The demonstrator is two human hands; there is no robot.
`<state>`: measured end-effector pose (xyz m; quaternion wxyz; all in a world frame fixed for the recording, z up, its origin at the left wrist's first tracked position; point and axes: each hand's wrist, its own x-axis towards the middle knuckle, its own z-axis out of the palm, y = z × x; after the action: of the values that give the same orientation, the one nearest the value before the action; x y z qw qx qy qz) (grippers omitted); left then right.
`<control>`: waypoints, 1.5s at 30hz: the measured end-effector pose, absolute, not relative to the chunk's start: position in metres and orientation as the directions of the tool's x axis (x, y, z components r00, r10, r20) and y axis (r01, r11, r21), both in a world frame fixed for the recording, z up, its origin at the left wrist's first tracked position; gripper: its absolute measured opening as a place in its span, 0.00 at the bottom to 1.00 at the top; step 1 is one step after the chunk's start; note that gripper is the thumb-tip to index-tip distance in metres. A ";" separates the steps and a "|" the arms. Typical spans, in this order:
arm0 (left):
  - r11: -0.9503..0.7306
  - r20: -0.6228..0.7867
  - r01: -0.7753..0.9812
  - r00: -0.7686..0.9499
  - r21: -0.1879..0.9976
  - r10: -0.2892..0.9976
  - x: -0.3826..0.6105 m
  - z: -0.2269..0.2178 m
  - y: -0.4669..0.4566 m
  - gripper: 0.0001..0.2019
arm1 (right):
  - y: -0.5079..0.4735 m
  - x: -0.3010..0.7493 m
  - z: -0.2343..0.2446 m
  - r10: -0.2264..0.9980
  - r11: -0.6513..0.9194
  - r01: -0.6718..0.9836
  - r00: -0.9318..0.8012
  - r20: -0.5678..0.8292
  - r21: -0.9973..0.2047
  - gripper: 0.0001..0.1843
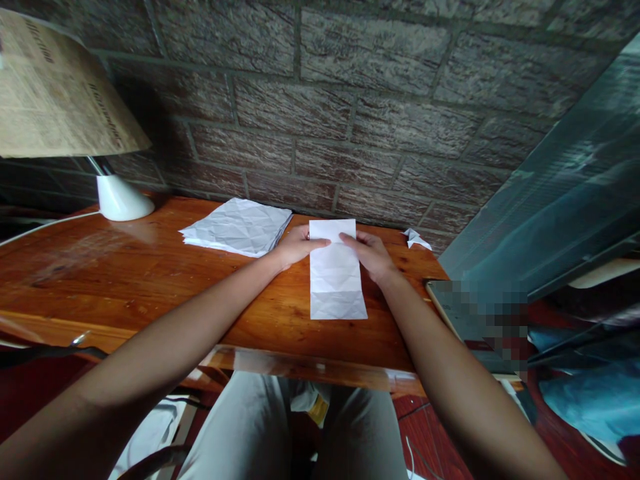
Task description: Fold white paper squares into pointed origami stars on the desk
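Between my hands is a white sheet of paper (336, 273), folded into a narrow upright strip with creases running across it. Its lower end lies over the wooden table. My left hand (299, 245) grips the left edge near the top, thumb on the face and fingers behind. On the opposite edge, my right hand (369, 252) pinches the paper in the same way. The fingers behind the sheet are hidden. Left of my left hand lies a stack of creased white paper (237, 227).
A lamp (123, 197) with a printed shade stands at the table's (150, 267) left end. A small folded paper piece (417, 240) lies at the back right. Behind rises a brick wall (320, 120). A dark flat object (450, 303) sits by the right edge.
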<state>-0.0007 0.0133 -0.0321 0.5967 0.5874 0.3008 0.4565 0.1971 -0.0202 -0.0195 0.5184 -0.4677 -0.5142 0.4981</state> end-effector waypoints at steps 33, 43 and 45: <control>0.055 0.081 -0.399 0.316 0.915 0.945 0.001 -0.024 0.013 0.26 | -0.027 0.188 -0.017 0.954 0.258 -0.056 -0.141 0.263 -0.965 0.25; -0.027 0.131 -0.303 0.329 0.953 0.935 -0.001 -0.023 0.010 0.25 | -0.027 0.185 -0.016 0.954 0.279 -0.093 -0.086 0.287 -0.956 0.21; -0.038 0.133 -0.276 0.332 0.960 0.934 0.000 -0.026 0.009 0.25 | -0.026 0.185 -0.018 0.959 0.268 -0.052 -0.077 0.271 -0.962 0.23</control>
<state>0.0003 0.0093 -0.0257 0.6202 0.5303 0.3100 0.4878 0.1853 -0.0263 -0.0175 0.5522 -0.3955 -0.5735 0.4580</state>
